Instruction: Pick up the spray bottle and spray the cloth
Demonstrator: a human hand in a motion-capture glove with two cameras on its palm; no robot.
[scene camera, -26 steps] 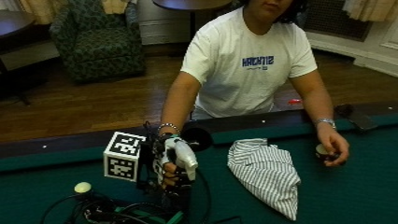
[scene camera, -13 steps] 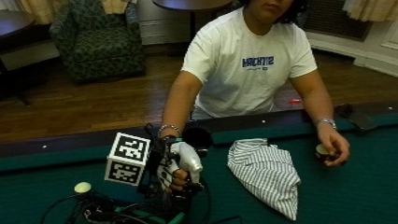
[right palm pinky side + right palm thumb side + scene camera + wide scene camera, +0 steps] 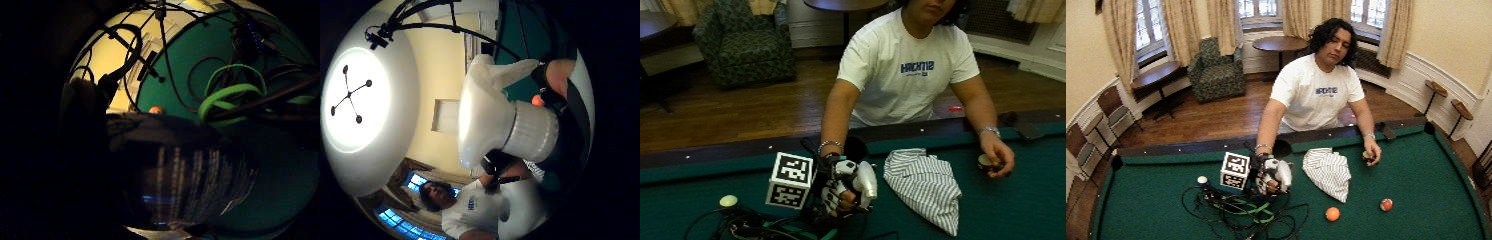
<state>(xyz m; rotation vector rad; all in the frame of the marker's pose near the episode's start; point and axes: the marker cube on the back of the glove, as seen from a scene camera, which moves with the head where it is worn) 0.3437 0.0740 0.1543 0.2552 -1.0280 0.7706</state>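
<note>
I am reading this as the middle of the job: the pick-up looks done and the spraying is what remains. Working from the left of the outside view, the white ball (image 3: 728, 200) is lying on the green desk (image 3: 1013, 210) beside the cables. Next along, my gloved right hand (image 3: 838, 192) is gripping the spray bottle (image 3: 863, 179), with the fingers (image 3: 832, 196) curled round its body and its white head showing above them. From the thumb-side palm view the white nozzle and ribbed collar are sitting right against the palm. The bottle appears to be lifted off the felt, though I cannot tell this for certain. Just beside it, toward the right, the striped cloth (image 3: 926, 187) is lying crumpled on the desk, apart from the bottle. I cannot see any spray or a wet patch on it. Furthest right, the bare hand (image 3: 996, 157) is resting on a small ball at the rail. Still to do, in my judgement: aim the nozzle at the cloth and squeeze the trigger.
</note>
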